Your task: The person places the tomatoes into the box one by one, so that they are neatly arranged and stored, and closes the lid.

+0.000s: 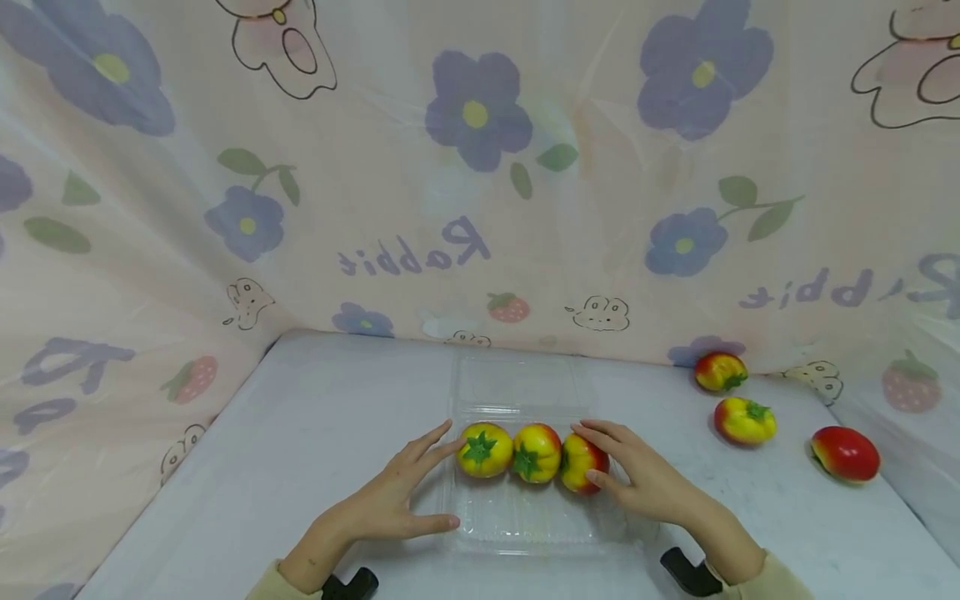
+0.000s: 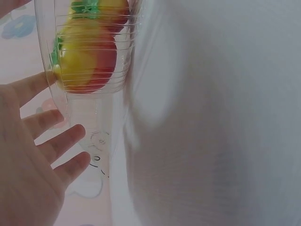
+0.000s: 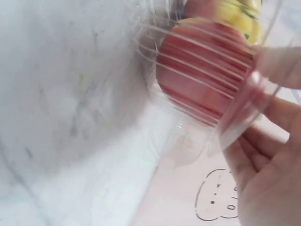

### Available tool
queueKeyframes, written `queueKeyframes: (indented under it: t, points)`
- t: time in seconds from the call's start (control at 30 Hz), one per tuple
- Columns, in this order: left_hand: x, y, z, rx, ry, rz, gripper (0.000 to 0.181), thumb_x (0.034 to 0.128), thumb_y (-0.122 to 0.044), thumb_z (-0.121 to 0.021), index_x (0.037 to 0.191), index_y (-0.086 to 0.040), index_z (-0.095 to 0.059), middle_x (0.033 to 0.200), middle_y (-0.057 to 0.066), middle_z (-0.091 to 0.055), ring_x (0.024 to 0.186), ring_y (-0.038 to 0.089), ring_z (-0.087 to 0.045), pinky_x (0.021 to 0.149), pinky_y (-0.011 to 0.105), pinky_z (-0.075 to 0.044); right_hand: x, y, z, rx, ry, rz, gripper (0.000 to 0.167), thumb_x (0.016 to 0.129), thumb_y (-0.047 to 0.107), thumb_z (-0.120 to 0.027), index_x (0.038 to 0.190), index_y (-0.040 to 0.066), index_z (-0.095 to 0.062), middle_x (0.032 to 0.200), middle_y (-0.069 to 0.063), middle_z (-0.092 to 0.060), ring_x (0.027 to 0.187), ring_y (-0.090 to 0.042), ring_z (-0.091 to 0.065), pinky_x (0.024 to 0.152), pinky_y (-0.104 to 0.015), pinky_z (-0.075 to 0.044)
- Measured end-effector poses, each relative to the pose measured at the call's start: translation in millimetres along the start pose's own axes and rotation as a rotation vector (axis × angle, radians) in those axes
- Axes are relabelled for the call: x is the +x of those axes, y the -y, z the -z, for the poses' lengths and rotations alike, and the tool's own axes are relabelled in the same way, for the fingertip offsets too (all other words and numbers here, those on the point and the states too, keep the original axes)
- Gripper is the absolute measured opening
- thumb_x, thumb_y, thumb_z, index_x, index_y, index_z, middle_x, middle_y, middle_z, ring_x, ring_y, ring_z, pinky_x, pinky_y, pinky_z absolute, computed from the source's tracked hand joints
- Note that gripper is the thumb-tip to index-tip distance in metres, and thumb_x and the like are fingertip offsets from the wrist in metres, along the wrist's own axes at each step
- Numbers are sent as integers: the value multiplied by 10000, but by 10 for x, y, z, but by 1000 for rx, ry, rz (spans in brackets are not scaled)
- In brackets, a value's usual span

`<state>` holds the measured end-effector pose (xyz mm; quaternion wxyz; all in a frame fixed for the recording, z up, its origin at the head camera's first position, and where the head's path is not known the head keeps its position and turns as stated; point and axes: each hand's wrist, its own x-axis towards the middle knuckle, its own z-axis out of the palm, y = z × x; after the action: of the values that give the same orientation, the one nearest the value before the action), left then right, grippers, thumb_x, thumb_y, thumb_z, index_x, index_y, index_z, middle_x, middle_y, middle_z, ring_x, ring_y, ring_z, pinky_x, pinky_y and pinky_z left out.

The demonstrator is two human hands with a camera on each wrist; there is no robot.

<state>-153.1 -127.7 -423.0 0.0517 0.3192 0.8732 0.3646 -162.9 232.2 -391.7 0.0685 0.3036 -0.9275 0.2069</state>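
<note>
Three yellow-and-red fruits with green leafy tops sit in a row across the back of a clear plastic clamshell box (image 1: 540, 521): a left fruit (image 1: 485, 450), a middle fruit (image 1: 537, 454) and a right fruit (image 1: 582, 464). My right hand (image 1: 648, 479) holds the right fruit between thumb and fingers, as the right wrist view shows with blur through the ribbed wall. My left hand (image 1: 393, 492) is spread at the box's left side. Its index fingertip touches or nearly touches the left fruit (image 2: 87, 61), and its thumb is by the box rim.
At the right of the white table (image 1: 337, 400) lie three more such fruits: a rear fruit (image 1: 721, 372), a middle one (image 1: 744, 421) and a redder one (image 1: 845, 454). The box lid (image 1: 521, 383) lies folded back. A printed curtain (image 1: 375, 167) hangs behind.
</note>
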Motion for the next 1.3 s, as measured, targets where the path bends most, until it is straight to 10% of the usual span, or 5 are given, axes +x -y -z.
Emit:
queueKeyframes:
  t: [0.43, 1.3]
  points:
    - [4, 14, 4, -8, 2, -9, 836, 801, -483, -716, 1504, -273, -314, 1618, 71, -108, 1437, 389, -200, 1037, 709, -267, -105, -30, -55, 93, -56, -86, 579, 865, 336, -711, 1385, 210, -489, 1314, -24, -515, 1171, -244, -543, 941, -513, -488]
    - [46, -1, 9, -16, 21, -1, 835, 802, -402, -737, 1506, -270, -309, 1620, 66, -103, 1439, 372, -202, 1043, 703, -270, -450, -564, 193, 87, -308, -255, 567, 812, 177, -767, 1327, 80, -550, 1385, -250, -450, 1199, -472, -450, 856, -737, -380]
